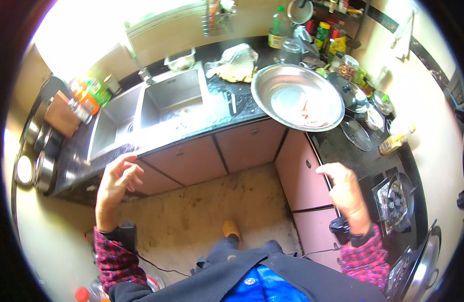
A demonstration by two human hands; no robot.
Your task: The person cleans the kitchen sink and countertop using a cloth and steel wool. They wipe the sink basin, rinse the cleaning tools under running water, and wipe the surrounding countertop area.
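My left hand [120,177] is raised in front of the counter's left part, fingers loosely curled and parted, with nothing in it. On the right, my right hand [339,185] hovers by the corner of the stove-side counter, bent at the wrist and holding nothing visible. Between and beyond the hands, a large metal basin [298,97] stands at the counter corner, with something reddish in it that glare blurs. A double steel sink [171,92] is set into the black counter. Beside the basin lies a crumpled, silvery and yellowish item [237,64], perhaps wrapped food.
A gas burner [395,202] sits at right, with a glass lid [355,133] and an oil bottle [397,140] behind it. Jars and bottles crowd the back corner. At left are a wooden cutting board [62,114] and metal pots [45,171]. Pink cabinet doors [250,145] face the floor.
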